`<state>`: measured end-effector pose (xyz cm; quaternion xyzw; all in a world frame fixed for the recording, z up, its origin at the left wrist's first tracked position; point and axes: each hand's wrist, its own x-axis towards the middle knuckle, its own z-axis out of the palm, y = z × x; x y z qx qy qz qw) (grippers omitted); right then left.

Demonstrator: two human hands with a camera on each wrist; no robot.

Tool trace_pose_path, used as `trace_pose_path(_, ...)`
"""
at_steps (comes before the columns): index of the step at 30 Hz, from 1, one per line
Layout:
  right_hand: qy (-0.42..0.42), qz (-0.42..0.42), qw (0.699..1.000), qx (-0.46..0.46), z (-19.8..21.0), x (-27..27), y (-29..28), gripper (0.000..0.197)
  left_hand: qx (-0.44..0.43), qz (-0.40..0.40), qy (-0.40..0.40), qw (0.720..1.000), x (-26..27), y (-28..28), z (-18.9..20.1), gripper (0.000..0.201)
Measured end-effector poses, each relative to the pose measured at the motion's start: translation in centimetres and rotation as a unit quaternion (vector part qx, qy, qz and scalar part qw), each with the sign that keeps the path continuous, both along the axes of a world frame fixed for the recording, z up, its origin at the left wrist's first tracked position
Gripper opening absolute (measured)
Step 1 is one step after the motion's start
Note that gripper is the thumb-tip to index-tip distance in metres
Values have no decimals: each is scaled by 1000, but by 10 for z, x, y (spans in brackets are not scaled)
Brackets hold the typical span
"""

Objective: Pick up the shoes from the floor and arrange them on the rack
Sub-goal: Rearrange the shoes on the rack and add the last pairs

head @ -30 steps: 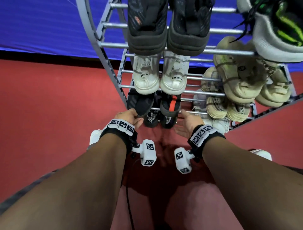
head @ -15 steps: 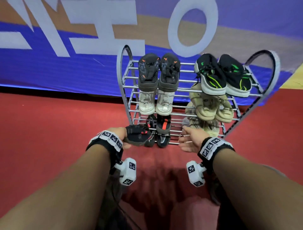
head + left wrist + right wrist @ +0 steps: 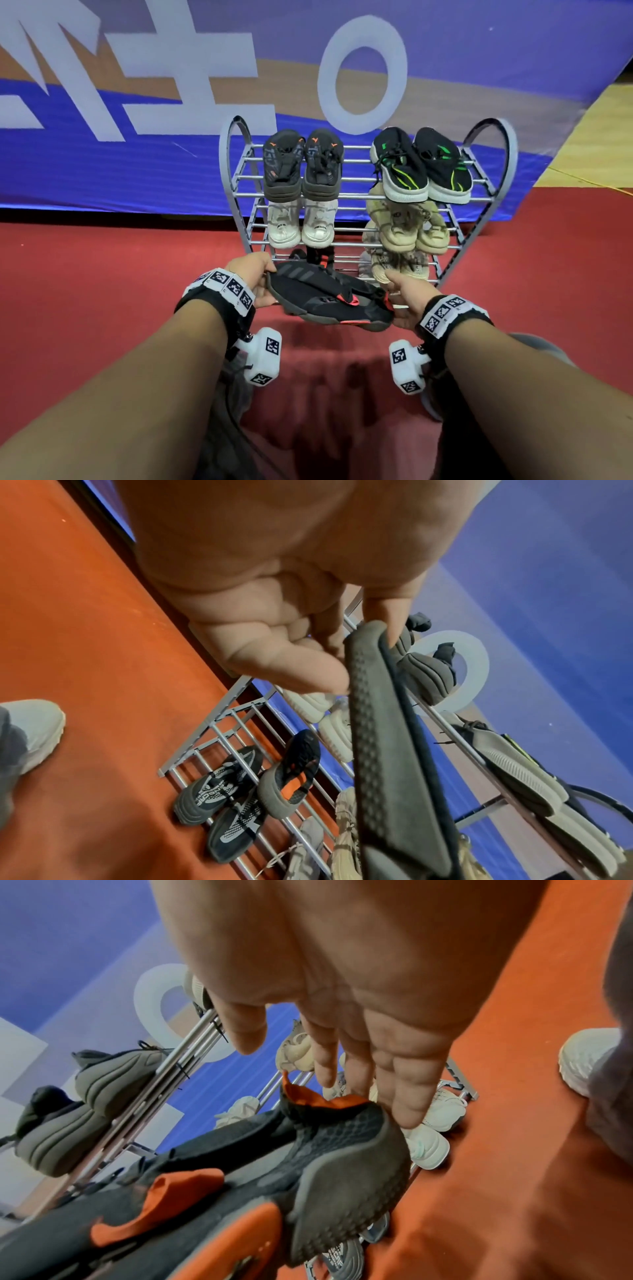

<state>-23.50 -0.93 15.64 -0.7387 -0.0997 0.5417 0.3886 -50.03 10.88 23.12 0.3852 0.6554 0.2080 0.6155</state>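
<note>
A black shoe [image 3: 329,298] with red trim hangs crosswise in front of the grey metal rack [image 3: 352,196], above the red floor. My left hand [image 3: 255,275] grips its toe end; in the left wrist view the thumb [image 3: 301,669] and a finger pinch the sole's edge [image 3: 387,750]. My right hand [image 3: 400,294] is at the heel end, with straight fingers [image 3: 407,1096] touching the heel [image 3: 342,1150]. A matching black and red shoe [image 3: 325,260] stands on the bottom shelf.
The rack holds a black-orange pair [image 3: 303,164], a black-green pair [image 3: 421,164], a white pair [image 3: 299,226] and beige pairs [image 3: 407,233]. A blue banner [image 3: 137,164] stands behind it. My own pale shoes [image 3: 34,731] [image 3: 582,1058] stand on the red floor.
The view has backed away from the rack. My left hand pulled the black shoe off the bottom shelf towards me and turned it sideways, and my right hand came to its heel.
</note>
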Motion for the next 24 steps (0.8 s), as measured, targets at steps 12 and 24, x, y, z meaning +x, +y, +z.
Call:
trace_pose_path(12,-3,67,997,-46,-9,10,-9,26,-6,18,33,999,3,8,-12,29)
trace_pose_path(24,-5,136,985,-109,-12,-7,2,21,-23,40,29,999,-8,22,-46,7)
